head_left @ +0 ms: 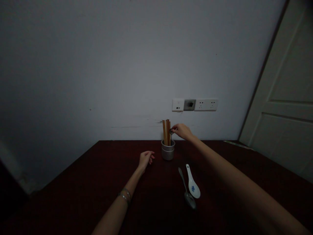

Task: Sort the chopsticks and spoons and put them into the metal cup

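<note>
A grey metal cup [167,153] stands upright on the table and holds several wooden chopsticks [166,132]. My right hand [181,130] is at the cup's right side, its fingertips pinching the top of a thin metal utensil, apparently a spoon [171,136], whose lower end is inside the cup. To the left of the cup, my left hand [146,158] rests by the tabletop with loosely bent fingers, holding nothing. In front of the cup lie a metal spoon [189,199] and a white ceramic spoon [193,186] with a blue mark, side by side.
The dark red table [97,182] reaches back to a pale wall [134,65]. Wall sockets [205,104] sit just above and behind the cup. A panelled door [286,98] is on the right. A thin pale strip [239,145] lies at the table's back right.
</note>
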### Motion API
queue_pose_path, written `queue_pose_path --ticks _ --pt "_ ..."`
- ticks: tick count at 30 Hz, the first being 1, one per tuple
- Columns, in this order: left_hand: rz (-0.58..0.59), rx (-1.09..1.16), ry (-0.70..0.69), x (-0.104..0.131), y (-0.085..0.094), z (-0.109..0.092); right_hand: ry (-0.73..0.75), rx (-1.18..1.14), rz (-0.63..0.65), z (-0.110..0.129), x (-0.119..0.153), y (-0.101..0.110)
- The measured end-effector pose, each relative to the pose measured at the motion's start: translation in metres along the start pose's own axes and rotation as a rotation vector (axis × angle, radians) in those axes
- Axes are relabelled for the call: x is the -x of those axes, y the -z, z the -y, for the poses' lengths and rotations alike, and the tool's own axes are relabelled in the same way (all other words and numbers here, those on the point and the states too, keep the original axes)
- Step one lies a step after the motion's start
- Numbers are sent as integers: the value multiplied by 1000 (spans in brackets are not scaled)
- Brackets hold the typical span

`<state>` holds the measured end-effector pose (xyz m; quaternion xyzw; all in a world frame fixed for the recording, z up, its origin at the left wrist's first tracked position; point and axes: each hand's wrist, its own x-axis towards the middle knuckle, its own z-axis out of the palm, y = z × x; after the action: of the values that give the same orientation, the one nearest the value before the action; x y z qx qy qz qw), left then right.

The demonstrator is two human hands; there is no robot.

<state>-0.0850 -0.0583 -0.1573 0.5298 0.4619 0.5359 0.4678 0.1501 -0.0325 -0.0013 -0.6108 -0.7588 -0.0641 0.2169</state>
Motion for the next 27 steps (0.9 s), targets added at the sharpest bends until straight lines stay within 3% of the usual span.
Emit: queue_pose_path --ticks 11,17,24,27 --pt "-3 -7 -13 1 0 -1 11 -1 -26 -1 1 5" --pt "12 4 -21 -1 0 1 -40 -65 -56 -25 11 4" --pt "23 -36 -21 -4 0 5 -166 -154 65 -76 79 -39" --pt "33 -57 -33 -4 0 6 -144 -200 148 -93 116 -58"
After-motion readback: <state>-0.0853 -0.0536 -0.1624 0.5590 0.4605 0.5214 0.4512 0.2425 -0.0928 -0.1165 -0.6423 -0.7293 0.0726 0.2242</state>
